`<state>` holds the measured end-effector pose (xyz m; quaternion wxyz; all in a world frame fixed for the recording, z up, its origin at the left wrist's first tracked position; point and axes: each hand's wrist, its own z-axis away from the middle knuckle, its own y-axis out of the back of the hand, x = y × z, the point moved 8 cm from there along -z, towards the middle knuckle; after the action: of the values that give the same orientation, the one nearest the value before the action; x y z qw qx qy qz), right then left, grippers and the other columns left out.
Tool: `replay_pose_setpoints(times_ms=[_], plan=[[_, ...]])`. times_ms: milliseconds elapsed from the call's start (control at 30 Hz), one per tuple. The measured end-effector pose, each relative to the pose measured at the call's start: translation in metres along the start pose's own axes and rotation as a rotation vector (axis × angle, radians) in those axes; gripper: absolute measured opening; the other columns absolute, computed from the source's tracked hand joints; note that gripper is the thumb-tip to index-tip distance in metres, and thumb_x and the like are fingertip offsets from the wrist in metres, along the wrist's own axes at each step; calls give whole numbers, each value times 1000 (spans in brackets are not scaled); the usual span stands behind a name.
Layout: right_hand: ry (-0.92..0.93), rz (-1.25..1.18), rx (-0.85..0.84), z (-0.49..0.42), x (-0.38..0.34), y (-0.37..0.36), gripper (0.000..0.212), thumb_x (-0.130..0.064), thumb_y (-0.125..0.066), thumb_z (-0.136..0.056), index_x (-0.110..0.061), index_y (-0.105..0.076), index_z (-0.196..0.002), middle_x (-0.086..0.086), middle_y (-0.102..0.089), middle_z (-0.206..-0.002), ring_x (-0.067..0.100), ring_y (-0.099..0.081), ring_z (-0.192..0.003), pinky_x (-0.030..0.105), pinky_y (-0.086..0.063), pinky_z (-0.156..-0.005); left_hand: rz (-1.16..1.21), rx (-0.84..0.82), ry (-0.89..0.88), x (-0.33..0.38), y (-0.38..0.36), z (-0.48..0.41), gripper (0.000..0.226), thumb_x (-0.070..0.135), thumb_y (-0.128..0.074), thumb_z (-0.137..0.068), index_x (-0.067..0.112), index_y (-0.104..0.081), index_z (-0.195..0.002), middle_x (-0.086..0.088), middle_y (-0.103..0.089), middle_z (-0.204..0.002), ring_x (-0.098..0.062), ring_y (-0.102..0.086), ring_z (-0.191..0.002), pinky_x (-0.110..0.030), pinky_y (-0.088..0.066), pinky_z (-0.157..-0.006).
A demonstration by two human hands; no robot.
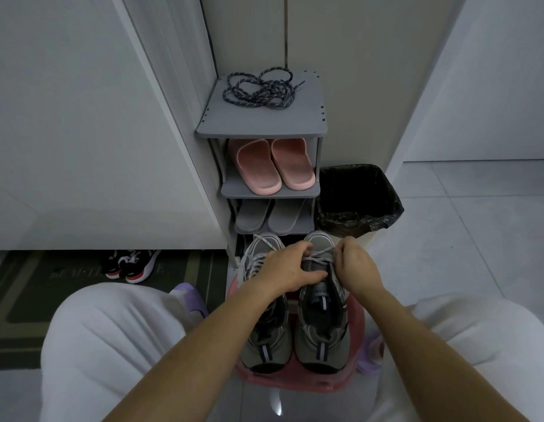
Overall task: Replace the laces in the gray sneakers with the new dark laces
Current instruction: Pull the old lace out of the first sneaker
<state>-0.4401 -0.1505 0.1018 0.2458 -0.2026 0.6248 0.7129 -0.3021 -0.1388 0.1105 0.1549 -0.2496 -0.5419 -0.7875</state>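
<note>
Two shoes matter here, the left sneaker (264,342) and the right sneaker (321,336). They stand side by side on a pink stool (295,383), heels under the wrists and toes pointing away.

The left grip (287,269) lies across the right sneaker's tongue. Its thumb stretches over the tongue and its fingers curl round the upper, holding the shoe down. The right grip (354,266) is pressed together in a pinch on a strand of the old lace (321,254), which crosses pale just between the two grips, toward the toe end. The dark laces (258,89) lie in a loose tangle well beyond both grips, on top of the rack (258,124) straight ahead, and they look untouched.

My reading is that the step in hand is drawing the old lace out of this shoe, so the task is at an early stage.

- **Pull:** free one crossing at a time, pulling each strand along the line of its eyelet rather than upward, so the tip slips through instead of snagging.
- **Hold:** keep the left grip bearing down. The stool top is narrow, and a hard tug could slide the shoe into its neighbour or off the edge.
- **Tongue:** keep it flat under the thumb, which leaves the eyelets open for relacing.
- **Afterwards:** put the freed lace well away from the dark ones so the two do not tangle.
</note>
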Motion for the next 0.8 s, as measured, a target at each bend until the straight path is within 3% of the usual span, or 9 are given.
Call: replay_pose_setpoints(times_ms=[133,233,333,467,667,800], plan=[[-26,-31,-96,-6,0,-4,16,-27,-54,-93,-11,-49,-92,3,-53,-81,21,-51,-76,28,-36,-65,-20,12,-6,2,0,1,70,51,-64,-80,22,-39,-139,4,-51,-132,-14,-49,-121,-32,-27,-103],[-89,-48,-189,-10,7,-6,18,-27,-61,-89,-13,-52,-83,-1,-51,-72,19,-49,-75,25,-34,-57,-29,18,-11,3,0,1,67,52,-63,-81,23,-40,-137,2,-51,-128,-15,-49,-118,-33,-28,-102],[-37,-12,-147,-10,4,-3,16,-22,-54,-93,-12,-49,-82,3,-53,-77,20,-48,-76,26,-33,-63,-26,21,-8,2,0,0,68,51,-63,-81,22,-40,-138,2,-51,-129,-15,-49,-119,-33,-28,-103],[-21,-141,-20,-3,-1,0,16,-21,-48,-96,-10,-48,-85,7,-54,-77,22,-49,-74,29,-34,-64,-47,18,-3,1,-1,0,67,50,-63,-81,22,-40,-138,1,-50,-128,-15,-49,-119,-33,-28,-102],[-163,-182,-154,-8,18,-6,20,-30,-66,-85,-14,-55,-80,-3,-56,-67,17,-53,-66,22,-36,-53,-63,10,3,2,-3,-2,63,50,-62,-81,24,-43,-134,1,-50,-125,-17,-50,-117,-36,-30,-103],[-65,-76,-69,-6,11,2,12,-18,-53,-93,-11,-52,-84,-3,-52,-69,21,-50,-74,27,-35,-63,-76,9,1,1,-3,-2,65,50,-62,-81,23,-41,-136,1,-49,-126,-16,-48,-118,-35,-29,-103]])
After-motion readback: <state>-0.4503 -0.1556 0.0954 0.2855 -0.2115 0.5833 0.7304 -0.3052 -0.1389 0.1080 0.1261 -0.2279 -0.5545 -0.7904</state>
